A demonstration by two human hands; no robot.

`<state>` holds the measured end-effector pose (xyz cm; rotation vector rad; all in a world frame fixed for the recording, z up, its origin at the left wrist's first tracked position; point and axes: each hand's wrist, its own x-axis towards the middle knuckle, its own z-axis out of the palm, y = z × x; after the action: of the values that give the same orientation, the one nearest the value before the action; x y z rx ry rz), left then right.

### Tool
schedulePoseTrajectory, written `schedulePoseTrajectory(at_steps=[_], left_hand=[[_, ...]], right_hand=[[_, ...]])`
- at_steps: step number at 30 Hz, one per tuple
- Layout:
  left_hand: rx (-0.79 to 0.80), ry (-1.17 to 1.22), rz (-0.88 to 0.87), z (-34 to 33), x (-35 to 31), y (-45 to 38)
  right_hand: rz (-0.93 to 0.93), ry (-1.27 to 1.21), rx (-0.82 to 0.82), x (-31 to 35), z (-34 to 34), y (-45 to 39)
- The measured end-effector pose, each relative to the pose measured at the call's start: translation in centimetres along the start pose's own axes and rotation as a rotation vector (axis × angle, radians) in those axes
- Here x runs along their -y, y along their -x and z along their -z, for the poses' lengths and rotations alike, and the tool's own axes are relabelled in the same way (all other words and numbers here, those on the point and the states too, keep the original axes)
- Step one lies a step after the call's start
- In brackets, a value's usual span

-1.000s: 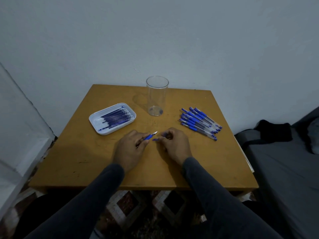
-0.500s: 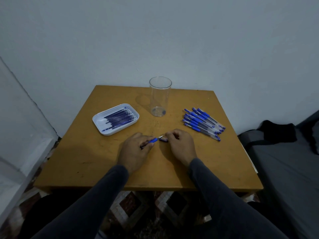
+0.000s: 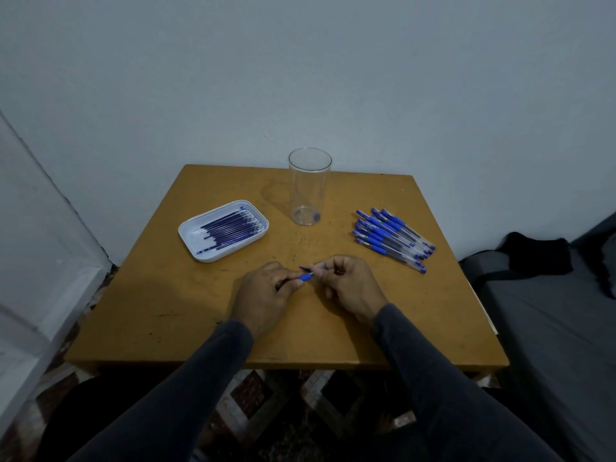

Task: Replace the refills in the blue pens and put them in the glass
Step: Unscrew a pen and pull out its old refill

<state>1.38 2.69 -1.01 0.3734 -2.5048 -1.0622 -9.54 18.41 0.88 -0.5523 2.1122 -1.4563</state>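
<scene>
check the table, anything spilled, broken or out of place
Nothing stands out. The glass stands upright, the refills lie inside the white tray, and the pens sit in a loose heap on the table. The left hand and right hand hold one pen between them.

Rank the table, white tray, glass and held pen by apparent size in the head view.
1. table
2. white tray
3. glass, close to the tray, so unsure
4. pen, mostly hidden in the left hand
</scene>
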Motion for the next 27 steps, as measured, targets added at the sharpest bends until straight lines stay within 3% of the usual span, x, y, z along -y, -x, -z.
schedulePoseTrajectory(at_steps=[5,10,16,21,25,27], left_hand=[[-0.021,0.002,-0.012,0.0,0.2,0.0],[-0.044,0.046,-0.019,0.1,0.2,0.2],[-0.037,0.026,-0.009,0.1,0.2,0.1],[-0.035,0.035,-0.001,0.1,0.3,0.2],[-0.035,0.012,0.015,0.1,0.2,0.2],[-0.038,0.013,0.012,0.1,0.2,0.2]], right_hand=[[0.064,-0.094,0.042,-0.1,0.3,0.1],[0.019,0.015,-0.074,0.0,-0.3,-0.1],[0.074,-0.104,0.043,0.0,0.6,0.2],[0.058,0.017,-0.061,0.2,-0.2,0.2],[0.101,-0.098,0.074,0.2,0.6,0.4],[0.09,-0.102,0.058,0.3,0.6,0.4]])
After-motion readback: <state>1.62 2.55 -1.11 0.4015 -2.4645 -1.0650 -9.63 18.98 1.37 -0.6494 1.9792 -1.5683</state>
